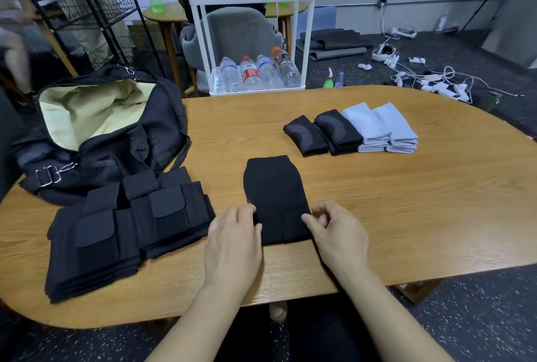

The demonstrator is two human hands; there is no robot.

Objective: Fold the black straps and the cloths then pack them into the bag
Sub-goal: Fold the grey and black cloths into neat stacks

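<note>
We see a black cloth (276, 199) flat on the wooden table (406, 202), long axis running from the near edge away from us, rounded end pointing far. Our left hand (232, 242) pinches its near left edge; our right hand (337, 234) pinches the near right edge. Folded black straps (122, 228) lie left, beside the open bag (96, 135).

Both hands, left (232, 241) and right (338, 234), are pinching the near corners of a black cloth (274, 193) lying flat on the tabletop (406, 216).
</note>
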